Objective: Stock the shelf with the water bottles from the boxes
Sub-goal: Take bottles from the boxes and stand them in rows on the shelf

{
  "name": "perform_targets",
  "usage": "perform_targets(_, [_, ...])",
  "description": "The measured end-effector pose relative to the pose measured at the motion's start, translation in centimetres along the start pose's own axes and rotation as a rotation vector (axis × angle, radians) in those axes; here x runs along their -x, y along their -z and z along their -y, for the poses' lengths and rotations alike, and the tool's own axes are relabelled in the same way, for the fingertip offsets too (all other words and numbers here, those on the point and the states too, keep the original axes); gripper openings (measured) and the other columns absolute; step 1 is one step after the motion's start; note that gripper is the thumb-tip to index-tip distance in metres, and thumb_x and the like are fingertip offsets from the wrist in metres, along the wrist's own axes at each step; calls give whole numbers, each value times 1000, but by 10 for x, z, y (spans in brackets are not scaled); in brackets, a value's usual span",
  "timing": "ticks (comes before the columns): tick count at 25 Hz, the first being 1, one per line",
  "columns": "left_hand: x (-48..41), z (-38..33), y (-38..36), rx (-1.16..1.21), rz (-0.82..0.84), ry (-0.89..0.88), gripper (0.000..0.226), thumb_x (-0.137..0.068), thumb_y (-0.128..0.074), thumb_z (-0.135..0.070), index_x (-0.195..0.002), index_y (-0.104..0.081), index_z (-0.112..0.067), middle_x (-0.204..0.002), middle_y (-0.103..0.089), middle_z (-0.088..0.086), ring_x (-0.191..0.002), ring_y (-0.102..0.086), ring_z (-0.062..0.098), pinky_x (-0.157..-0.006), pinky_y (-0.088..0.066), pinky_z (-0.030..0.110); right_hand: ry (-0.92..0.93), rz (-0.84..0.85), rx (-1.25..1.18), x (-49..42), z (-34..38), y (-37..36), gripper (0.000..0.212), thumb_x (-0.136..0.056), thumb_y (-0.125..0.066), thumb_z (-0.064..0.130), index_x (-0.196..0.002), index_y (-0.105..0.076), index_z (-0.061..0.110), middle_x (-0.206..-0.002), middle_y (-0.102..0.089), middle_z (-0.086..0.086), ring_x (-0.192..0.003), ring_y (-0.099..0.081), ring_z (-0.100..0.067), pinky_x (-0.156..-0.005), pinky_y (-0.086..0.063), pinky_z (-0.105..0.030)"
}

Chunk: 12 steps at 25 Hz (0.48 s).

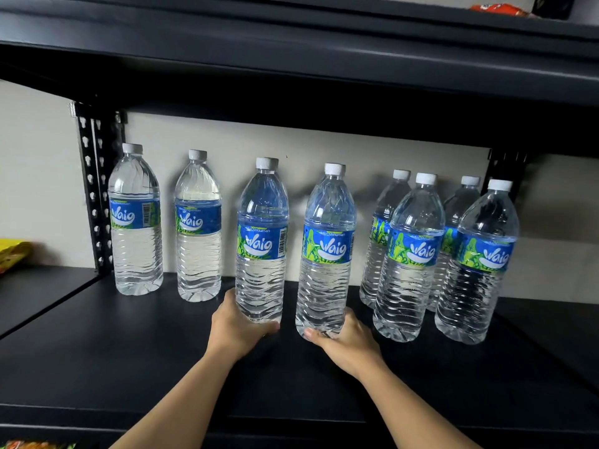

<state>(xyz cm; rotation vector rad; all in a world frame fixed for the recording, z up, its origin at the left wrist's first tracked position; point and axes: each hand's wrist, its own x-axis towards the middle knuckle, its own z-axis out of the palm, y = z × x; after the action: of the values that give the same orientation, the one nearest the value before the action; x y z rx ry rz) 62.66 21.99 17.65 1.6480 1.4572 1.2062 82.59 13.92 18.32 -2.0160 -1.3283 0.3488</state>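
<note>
Several clear water bottles with white caps and blue-green labels stand upright on a black shelf point(129, 345). My left hand point(238, 327) grips the base of one bottle point(262, 241) near the shelf's middle. My right hand point(348, 341) grips the base of a second bottle point(327, 251) just to its right. Two bottles point(135, 222) point(198, 228) stand at the back left against the wall. To the right, a group of bottles point(410, 260) stands in two rows, the front-right one point(476, 267) nearest the shelf's end.
A black shelf board point(291, 69) hangs low overhead. A perforated black upright point(94, 189) stands at the back left, and yellow packets point(13, 254) lie on the neighbouring shelf. Orange packaging point(499, 9) sits on the top shelf. Bare shelf surface lies in front of the bottles.
</note>
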Motion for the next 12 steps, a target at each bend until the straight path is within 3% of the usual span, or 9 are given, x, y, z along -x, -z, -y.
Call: perform_targets(12, [-1,2,0,16,-5,-3,86,-43,-93,-35,-119,-54,-22,-110,-65,-2,-112,-59,21,-97,-51,38,13,14,36,2,4,3,82,-71,-66,74,-134,-40,28,-137,-55,6,-128,-51,-21,-95,-42,-33])
